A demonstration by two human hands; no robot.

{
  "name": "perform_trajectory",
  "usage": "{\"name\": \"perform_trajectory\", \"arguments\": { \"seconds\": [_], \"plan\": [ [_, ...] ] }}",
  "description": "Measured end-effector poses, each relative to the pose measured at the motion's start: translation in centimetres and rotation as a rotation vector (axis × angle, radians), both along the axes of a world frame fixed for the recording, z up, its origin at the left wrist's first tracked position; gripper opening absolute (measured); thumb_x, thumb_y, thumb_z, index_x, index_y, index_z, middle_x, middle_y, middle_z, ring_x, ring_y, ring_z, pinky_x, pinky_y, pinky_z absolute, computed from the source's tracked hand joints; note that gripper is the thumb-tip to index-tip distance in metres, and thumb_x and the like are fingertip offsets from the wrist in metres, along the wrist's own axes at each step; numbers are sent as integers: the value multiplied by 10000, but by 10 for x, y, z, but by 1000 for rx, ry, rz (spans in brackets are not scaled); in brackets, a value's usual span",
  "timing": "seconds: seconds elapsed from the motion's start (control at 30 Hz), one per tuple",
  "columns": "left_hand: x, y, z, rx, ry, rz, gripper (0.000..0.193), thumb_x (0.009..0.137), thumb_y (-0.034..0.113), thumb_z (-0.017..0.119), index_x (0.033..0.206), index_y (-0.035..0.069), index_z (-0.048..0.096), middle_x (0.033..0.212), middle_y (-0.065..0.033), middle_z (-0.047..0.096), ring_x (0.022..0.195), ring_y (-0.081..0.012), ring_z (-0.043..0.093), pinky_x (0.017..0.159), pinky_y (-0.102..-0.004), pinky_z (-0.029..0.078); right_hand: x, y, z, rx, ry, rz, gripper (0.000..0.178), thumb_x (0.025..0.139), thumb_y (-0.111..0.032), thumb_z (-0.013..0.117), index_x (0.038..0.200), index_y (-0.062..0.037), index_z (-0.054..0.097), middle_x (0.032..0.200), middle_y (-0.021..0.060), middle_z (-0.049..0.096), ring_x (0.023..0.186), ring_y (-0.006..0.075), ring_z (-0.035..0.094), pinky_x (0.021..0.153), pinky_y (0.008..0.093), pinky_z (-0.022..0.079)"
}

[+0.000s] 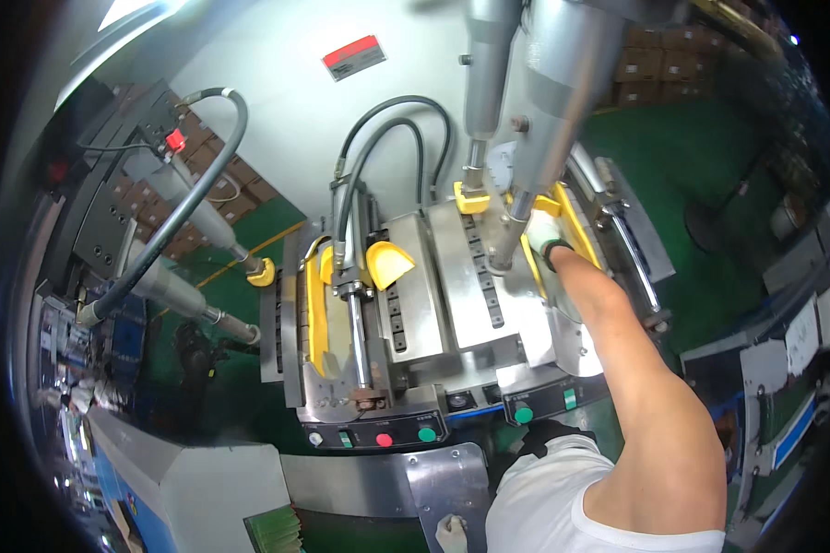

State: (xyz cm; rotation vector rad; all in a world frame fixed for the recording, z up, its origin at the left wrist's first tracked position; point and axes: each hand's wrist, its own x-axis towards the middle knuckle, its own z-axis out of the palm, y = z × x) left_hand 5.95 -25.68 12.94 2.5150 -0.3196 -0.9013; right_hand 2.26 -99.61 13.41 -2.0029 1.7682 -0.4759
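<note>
My right arm stretches into the right-hand station of a metal machine. My right hand (546, 230), in a white glove with a dark band at the wrist, is beside a yellow curved rim (576, 226) there. Its fingers are mostly hidden, so their grip cannot be made out. Just left of it stands a thick grey cylinder with a metal rod (522, 205). Low in the view, my left hand (452, 533), also gloved in white, is by a bare metal panel (447, 479). Its fingers look curled; anything inside them is hidden.
The left station has a yellow strip (317, 318), a yellow rounded piece (389, 264) and an upright rod (359, 341). Along the front runs a control panel (373, 433) with coloured buttons. Black hoses (392, 111) arch behind. Cartons (659, 64) are stacked at the back right.
</note>
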Motion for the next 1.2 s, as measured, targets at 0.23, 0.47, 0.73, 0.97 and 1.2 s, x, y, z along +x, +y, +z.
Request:
{"name": "perform_trajectory", "arguments": {
  "seconds": [0.23, 0.47, 0.73, 0.97, 1.2],
  "plan": [
    [-34, 17, -32, 90, 190, 102, 551, 986, 468, 527, 1295, 18, 602, 1255, -271, 625, 1182, -433, 566, 1032, -460, 425, 4, -123, -91, -136, 202, 139, 276, 946, -212, 505, 1021, -51, 717, 1076, 231, 705, 1045, 393, 675, 889, 489, 545],
    [-34, -16, -8, 12, 187, 131, 496, 976, 394, 560, 1208, -37, 643, 1188, -280, 651, 1139, -432, 594, 1012, -464, 441, 27, -126, -69, -96, -54, 240, 258, 888, -233, 559, 963, -54, 729, 1011, 209, 719, 976, 392, 684, 855, 472, 544],
    [-12, -15, -32, -109, 101, 45, 451, 979, 373, 573, 1186, -21, 648, 1155, -270, 657, 1096, -438, 602, 960, -471, 464, -12, -132, -56, -49, -89, 660, 272, 839, -236, 588, 954, -29, 723, 982, 215, 717, 933, 393, 684, 842, 469, 539],
    [-11, -13, -45, -46, 182, 51, 495, 991, 406, 540, 1238, -14, 633, 1216, -293, 637, 1145, -459, 583, 986, -467, 453, -21, -101, -104, -68, -141, 165, 321, 868, -220, 575, 1072, -15, 714, 1097, 234, 698, 1065, 412, 652, 930, 460, 517],
    [-41, 13, -70, -187, 107, 320, 291, 924, 181, 649, 1050, -81, 665, 881, -159, 722, 770, -226, 697, 727, -356, 561, 26, -37, -48, 33, 62, 352, 343, 944, -131, 518, 1243, -32, 653, 1252, 165, 667, 1243, 366, 562, 1041, 457, 443]
  ]
}}
